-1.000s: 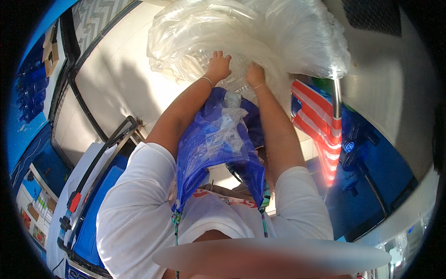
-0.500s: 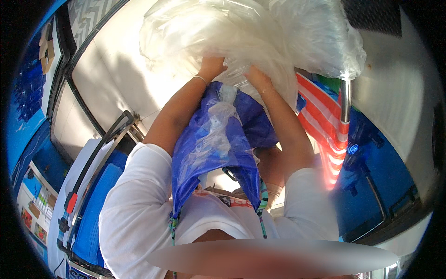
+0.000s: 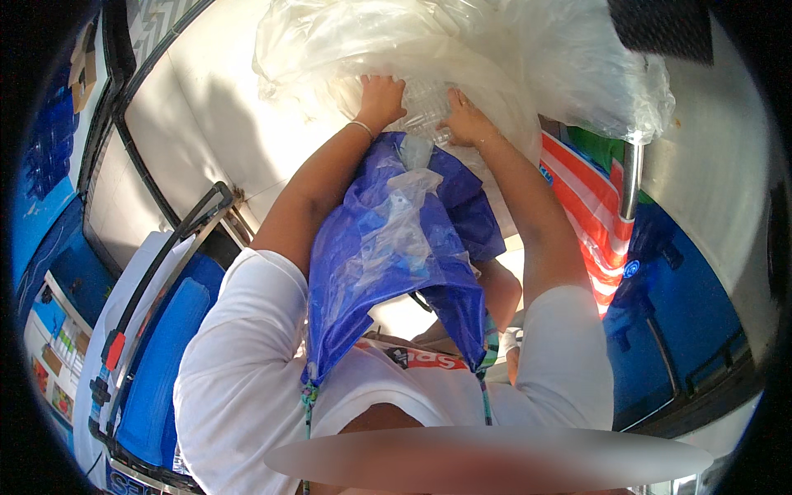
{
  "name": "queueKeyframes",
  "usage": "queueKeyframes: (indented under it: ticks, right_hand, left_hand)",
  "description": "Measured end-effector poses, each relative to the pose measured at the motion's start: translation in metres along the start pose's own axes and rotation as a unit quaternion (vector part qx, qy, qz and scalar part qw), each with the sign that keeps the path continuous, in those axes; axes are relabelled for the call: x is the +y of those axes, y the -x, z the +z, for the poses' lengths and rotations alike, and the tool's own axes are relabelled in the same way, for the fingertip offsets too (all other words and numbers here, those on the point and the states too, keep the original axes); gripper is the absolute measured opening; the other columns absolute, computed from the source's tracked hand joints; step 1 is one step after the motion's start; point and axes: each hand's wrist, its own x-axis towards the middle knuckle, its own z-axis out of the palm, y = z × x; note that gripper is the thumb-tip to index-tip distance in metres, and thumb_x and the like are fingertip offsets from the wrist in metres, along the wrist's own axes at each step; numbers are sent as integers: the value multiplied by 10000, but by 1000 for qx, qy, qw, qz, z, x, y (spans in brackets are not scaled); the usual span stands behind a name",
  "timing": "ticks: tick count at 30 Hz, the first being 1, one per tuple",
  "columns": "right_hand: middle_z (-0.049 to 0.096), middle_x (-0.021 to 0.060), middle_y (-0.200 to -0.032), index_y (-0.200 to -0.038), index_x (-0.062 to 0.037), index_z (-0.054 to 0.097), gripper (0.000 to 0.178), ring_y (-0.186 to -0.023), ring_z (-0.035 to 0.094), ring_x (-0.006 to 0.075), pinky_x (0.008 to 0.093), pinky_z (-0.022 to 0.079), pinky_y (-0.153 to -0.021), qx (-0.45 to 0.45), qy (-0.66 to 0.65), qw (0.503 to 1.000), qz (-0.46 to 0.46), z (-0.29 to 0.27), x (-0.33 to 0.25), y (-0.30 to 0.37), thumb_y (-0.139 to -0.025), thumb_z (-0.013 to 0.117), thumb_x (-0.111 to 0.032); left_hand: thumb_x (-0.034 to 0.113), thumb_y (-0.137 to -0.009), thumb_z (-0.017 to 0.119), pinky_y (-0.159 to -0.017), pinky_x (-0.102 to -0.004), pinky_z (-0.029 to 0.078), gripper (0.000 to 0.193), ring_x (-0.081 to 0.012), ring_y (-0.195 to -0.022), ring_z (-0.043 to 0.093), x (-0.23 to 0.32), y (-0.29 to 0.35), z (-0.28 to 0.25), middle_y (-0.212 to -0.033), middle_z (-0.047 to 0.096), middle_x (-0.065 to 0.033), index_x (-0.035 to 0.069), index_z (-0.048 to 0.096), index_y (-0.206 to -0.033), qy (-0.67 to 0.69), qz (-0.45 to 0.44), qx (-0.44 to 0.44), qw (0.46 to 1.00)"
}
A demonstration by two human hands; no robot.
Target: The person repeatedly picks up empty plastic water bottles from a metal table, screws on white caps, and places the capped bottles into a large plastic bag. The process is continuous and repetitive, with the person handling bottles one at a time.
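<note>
Both my arms reach forward to a large clear plastic bag (image 3: 330, 41), bulging and crinkled. My left hand (image 3: 382, 101) lies on its near side, fingers stretched forward and thumb apart. My right hand (image 3: 469, 122) is a little to the right, its index finger and thumb spread against the plastic. Between the hands shows a ribbed, clear plastic shape (image 3: 426, 103); its exact kind is unclear through glare and film. Across my front hangs a blue apron (image 3: 346, 239) with clear plastic film (image 3: 404, 219) over its middle. A thin bracelet (image 3: 361, 126) circles my left wrist.
A second clear bag (image 3: 590, 74) bulges at the far right above a metal post (image 3: 632, 181). Red and white striped sheeting (image 3: 582, 206) hangs below it. A black-framed chair with blue padding (image 3: 165, 371) stands on my left. Pale floor tiles (image 3: 206, 124) show at the far left.
My hands have shifted slightly forward on the bag, and their fingers are more spread. The ribbed clear shape between them shows more plainly. The view has shifted a little.
</note>
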Motion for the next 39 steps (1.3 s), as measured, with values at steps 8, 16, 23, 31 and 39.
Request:
queueKeyframes:
  ticks: [8, 16, 23, 31, 39]
  right_hand:
    - [159, 183, -1543, -1103, -309, 699, 486, -1417, 163, 400, 440, 265, -1131, 50, -84, 995, -5, 33, 18, -25, -641, 823, -225]
    - [225, 117, -1536, -1074, -285, 701, 432, -1418, 178, 378, 601, 288, -1063, 51, 158, 985, -46, 5, -2, 2, -657, 807, -252]
    - [291, 137, -1509, -1094, -249, 691, 348, -1411, 231, 335, 599, 231, -1091, 27, 154, 987, -43, 9, -1, -1, -750, 727, -210]
    - [295, 178, -1499, -1154, -186, 653, 448, -1371, 311, 354, 633, 202, -1083, 56, 138, 985, -85, 20, 10, -5, -713, 734, -185]
    - [341, 261, -1417, -1066, -111, 670, 441, -1384, 224, 409, 689, 282, -1000, 266, 114, 952, -104, -35, -59, 45, -643, 753, -205]
  left_hand:
    - [407, -602, 750, -854, -402, 487, 605, -307, -966, 630, -35, -17, -30, -1035, 669, -158, 113, 660, -1123, 154, 83, -77, 982]
    - [404, -796, 634, -863, -385, 473, 449, -256, -1018, 593, -51, -12, -105, -1148, 612, -100, 68, 640, -1096, 612, -20, -247, 751]
    - [429, -784, 644, -857, -408, 466, 525, -231, -993, 588, -31, -37, -73, -1156, 599, -95, 37, 629, -1133, 399, 39, -286, 870]
    - [413, -715, 659, -835, -352, 458, 508, -218, -964, 573, -16, 1, -44, -1021, 656, -94, 74, 672, -1094, 488, -11, -317, 813]
    - [303, -707, 668, -896, -316, 451, 480, -207, -991, 590, -66, 122, -153, -1099, 649, -106, 70, 671, -1127, 556, 22, -294, 777]
